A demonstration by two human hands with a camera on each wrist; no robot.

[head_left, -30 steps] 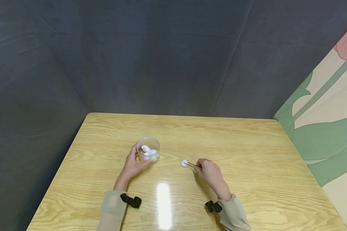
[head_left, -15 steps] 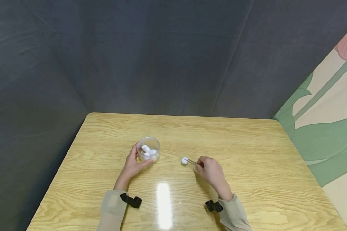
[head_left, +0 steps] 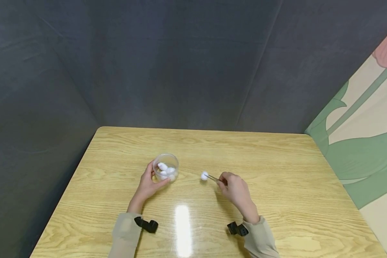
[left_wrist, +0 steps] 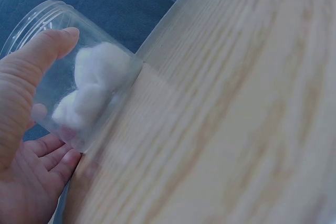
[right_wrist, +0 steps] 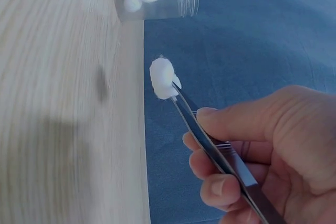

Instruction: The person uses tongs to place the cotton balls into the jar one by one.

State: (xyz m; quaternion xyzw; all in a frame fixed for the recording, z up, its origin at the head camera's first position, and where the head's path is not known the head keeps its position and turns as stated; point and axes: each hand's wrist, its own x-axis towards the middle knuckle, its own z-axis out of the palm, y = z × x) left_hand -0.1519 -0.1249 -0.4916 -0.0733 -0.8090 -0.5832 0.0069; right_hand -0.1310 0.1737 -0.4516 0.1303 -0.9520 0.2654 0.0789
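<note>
My left hand [head_left: 149,185] grips a clear plastic jar [head_left: 165,158] from its left side, thumb across the near wall and fingers behind it. The jar stands upright on the table without a lid, and several white cotton balls [left_wrist: 90,80] lie at its bottom. In my right hand [head_left: 234,190] is a pair of metal tweezers [right_wrist: 215,153], pinched between thumb and fingers. A single cotton ball [right_wrist: 162,78] is caught in the tweezer tips. It hangs above the wood, to the right of the jar, with its shadow on the tabletop in the right wrist view.
The wood-grain table [head_left: 261,154] spreads around both hands, with a bright light reflection near its front. Dark cloth [head_left: 180,64] hangs behind and to the left. A flower-patterned panel [head_left: 361,143] borders the right side. Each wrist carries a small black camera.
My right hand has lifted the cotton ball with the tweezers; it has moved up off the table and slightly away from me. The left hand and jar have stayed in place.
</note>
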